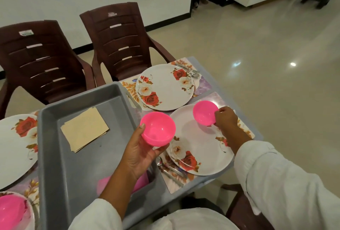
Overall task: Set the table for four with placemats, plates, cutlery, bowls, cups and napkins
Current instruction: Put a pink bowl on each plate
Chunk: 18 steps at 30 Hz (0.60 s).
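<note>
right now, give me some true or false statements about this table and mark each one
1. The left hand holds a pink bowl. True.
2. The right hand holds a cup. False: it grips a second pink bowl at the far side of the near plate.
3. The napkins lie inside the gray tray. True.
4. The far plate already has a bowl on it. False: nothing sits on it; only cutlery lies beside it.
</note>
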Available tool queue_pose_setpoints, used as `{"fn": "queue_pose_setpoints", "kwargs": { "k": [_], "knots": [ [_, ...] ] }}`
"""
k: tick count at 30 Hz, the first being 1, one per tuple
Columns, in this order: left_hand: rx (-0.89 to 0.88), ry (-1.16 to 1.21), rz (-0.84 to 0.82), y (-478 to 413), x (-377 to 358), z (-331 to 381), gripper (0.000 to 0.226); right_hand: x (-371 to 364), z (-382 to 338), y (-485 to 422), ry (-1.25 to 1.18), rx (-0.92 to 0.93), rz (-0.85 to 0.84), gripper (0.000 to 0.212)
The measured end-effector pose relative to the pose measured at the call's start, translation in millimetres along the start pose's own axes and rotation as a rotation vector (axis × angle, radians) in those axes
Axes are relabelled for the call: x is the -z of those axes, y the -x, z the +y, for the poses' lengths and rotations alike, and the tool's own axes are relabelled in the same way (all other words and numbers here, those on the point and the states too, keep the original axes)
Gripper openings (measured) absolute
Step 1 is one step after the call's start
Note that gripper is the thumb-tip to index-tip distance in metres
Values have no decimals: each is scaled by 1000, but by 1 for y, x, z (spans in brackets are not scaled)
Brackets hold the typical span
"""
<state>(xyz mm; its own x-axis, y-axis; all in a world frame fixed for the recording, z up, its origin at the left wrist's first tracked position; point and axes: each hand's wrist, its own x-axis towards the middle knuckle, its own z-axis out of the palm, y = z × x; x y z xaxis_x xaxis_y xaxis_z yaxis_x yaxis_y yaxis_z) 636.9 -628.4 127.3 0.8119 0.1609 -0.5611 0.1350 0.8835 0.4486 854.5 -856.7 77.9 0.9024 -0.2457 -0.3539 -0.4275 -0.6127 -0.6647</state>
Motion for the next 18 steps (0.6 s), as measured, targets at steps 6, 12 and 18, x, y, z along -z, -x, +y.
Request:
{"fn": "queue_pose_setpoints", "kwargs": {
  "k": [6,12,18],
  "knots": [
    [-20,9,69,-13,-14,-7,49,-10,14,-49,187,76,-21,4],
    [-48,-1,124,-25,-27,-16,52,-10,19,-65,304,138,-80,12],
    [-51,16,117,-30,-34,-24,46,-3,9,-56,388,235,-27,38]
  ]
}}
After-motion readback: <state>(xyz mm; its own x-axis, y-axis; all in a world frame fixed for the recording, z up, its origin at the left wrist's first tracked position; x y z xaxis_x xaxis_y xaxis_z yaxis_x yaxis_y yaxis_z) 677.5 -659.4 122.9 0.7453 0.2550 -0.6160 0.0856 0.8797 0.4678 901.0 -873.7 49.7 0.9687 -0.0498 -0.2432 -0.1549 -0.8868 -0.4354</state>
